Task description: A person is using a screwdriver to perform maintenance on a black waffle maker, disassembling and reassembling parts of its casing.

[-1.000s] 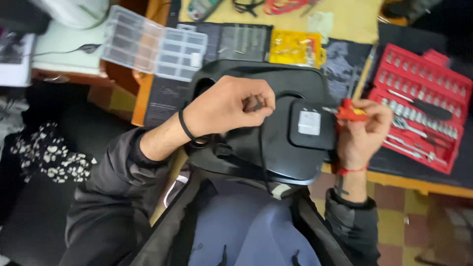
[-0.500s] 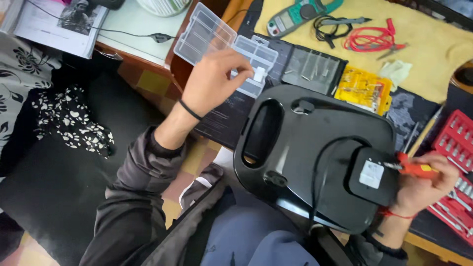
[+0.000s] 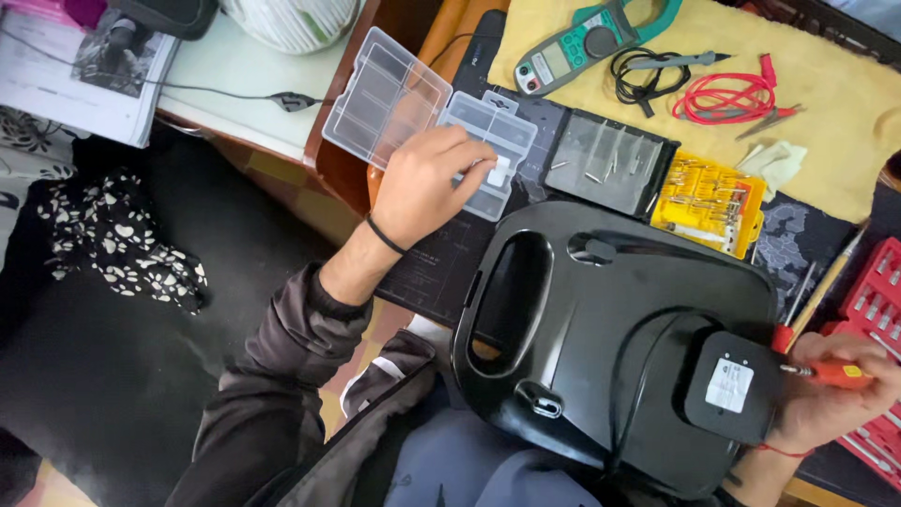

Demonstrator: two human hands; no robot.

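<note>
A large black plastic appliance shell [image 3: 601, 310] with a handle slot lies across my lap, a black power adapter [image 3: 734, 385] and its cord resting on it. My right hand [image 3: 821, 404] at the lower right is closed on a red-handled screwdriver [image 3: 835, 374], its tip pointing at the adapter. My left hand [image 3: 427, 183] reaches up to a clear plastic compartment box [image 3: 394, 99] lying open on the desk edge, fingertips inside a compartment; whether they pinch a small part I cannot tell.
A dark case of bits [image 3: 610, 160] and a yellow bit holder [image 3: 706, 199] lie behind the shell. A green clamp meter [image 3: 587, 42] with red and black leads rests on a yellow cloth [image 3: 835, 113]. A red socket set [image 3: 873, 310] sits at right.
My left hand left the black shell and moved up-left to the clear compartment box, settling its fingers in it. My right hand stayed at the adapter with the screwdriver.
</note>
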